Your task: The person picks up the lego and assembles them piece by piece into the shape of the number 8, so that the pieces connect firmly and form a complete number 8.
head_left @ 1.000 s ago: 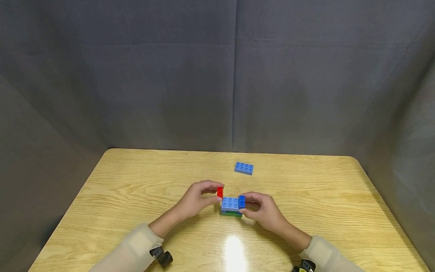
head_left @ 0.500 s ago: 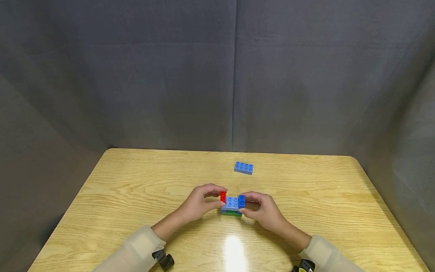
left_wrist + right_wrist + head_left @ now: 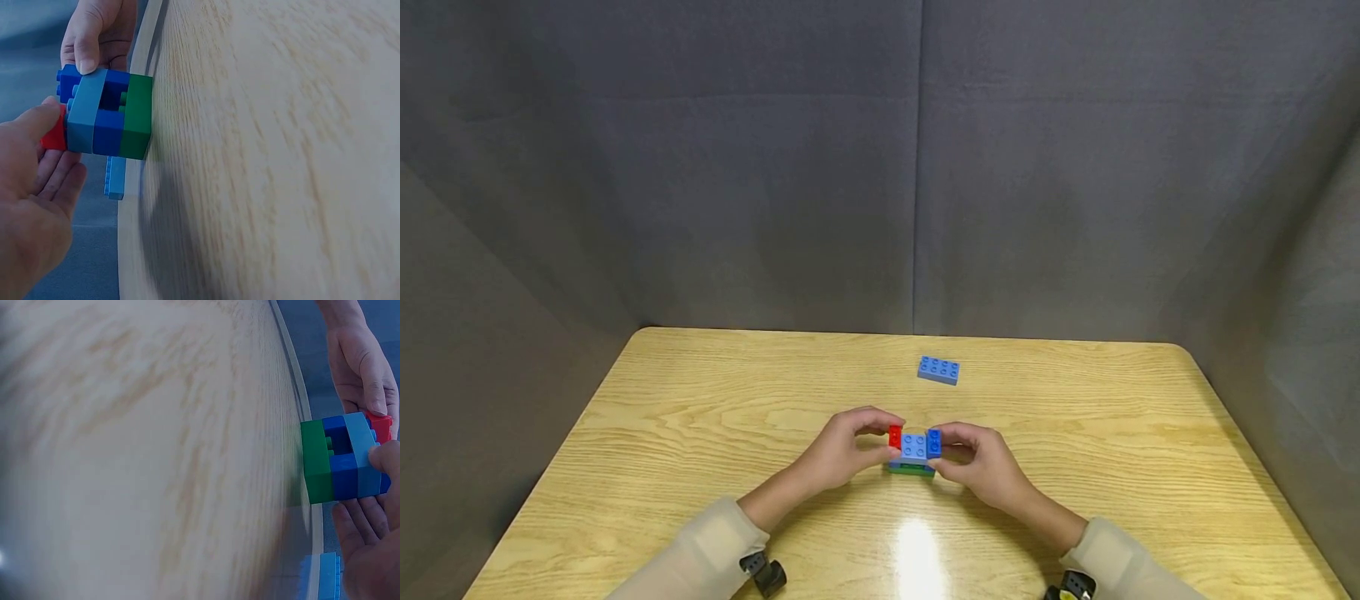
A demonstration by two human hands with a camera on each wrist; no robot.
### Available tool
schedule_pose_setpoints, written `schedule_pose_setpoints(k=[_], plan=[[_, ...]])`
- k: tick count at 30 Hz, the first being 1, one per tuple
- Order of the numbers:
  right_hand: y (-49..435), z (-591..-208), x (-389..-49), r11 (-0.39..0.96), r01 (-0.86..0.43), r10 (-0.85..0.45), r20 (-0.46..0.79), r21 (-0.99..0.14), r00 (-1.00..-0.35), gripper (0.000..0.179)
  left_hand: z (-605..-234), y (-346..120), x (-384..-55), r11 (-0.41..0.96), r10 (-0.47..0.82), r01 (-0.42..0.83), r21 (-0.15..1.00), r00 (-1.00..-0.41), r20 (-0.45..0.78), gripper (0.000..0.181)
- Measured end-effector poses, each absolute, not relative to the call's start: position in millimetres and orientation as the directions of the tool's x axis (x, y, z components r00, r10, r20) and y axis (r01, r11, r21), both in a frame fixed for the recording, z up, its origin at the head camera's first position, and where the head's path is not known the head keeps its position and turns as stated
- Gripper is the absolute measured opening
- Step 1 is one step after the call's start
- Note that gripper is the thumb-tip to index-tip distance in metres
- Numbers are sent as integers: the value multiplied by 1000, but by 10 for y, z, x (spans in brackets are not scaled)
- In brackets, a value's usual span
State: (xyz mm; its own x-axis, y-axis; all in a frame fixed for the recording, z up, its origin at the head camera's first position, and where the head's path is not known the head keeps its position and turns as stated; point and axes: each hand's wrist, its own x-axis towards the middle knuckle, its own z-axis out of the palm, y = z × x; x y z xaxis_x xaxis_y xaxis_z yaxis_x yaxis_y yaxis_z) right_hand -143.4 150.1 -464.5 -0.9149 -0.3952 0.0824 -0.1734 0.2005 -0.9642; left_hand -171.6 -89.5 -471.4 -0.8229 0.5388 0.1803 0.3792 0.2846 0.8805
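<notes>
My left hand (image 3: 838,450) pinches a small red brick (image 3: 895,437) between thumb and fingers at the left end of a small stack. On the stack's right end, my right hand (image 3: 985,468) grips a dark blue brick (image 3: 934,444) in the same way. Between them shows the studded top of a long light blue brick (image 3: 913,448). Below it, the left wrist view shows a dark blue brick (image 3: 109,132) at each end with a gap in the middle, over a green base brick (image 3: 137,122). In the right wrist view the green brick stands on the table.
Another light blue studded brick (image 3: 938,370) lies flat on the wooden table (image 3: 737,375), farther back than the stack. A grey cloth (image 3: 775,208) hangs behind the table and along both sides.
My left hand has moved right and slightly nearer, bringing the red brick from beside the stack onto its left end. My right hand keeps its grip in the same place.
</notes>
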Motion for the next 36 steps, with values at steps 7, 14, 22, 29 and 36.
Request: schedule_pose_setpoints(k=[7, 14, 22, 29, 36], plan=[[1506, -4643, -1433, 210, -181, -397, 85, -961, -914, 30, -4746, -885, -1726, 256, 556, 389, 885, -808, 194, 39], [1509, -4633, -1428, 220, -177, -399, 78, -959, -914, 30, -4767, -878, -1743, 266, 561, 403, 876, -804, 200, 39], [1511, -4648, -1448, 214, -182, -402, 83, -960, -912, 30, -4791, -867, -1744, 282, 540, 425, 860, -811, 224, 38], [1507, -4640, -1445, 222, -175, -401, 74, -959, -913, 30, -4794, -859, -1736, 285, 526, 385, 878, -829, 192, 39], [1509, -4631, -1447, 228, -168, -398, 65, -959, -915, 31, -4785, -843, -1740, 303, 520, 351, 886, -840, 154, 40]])
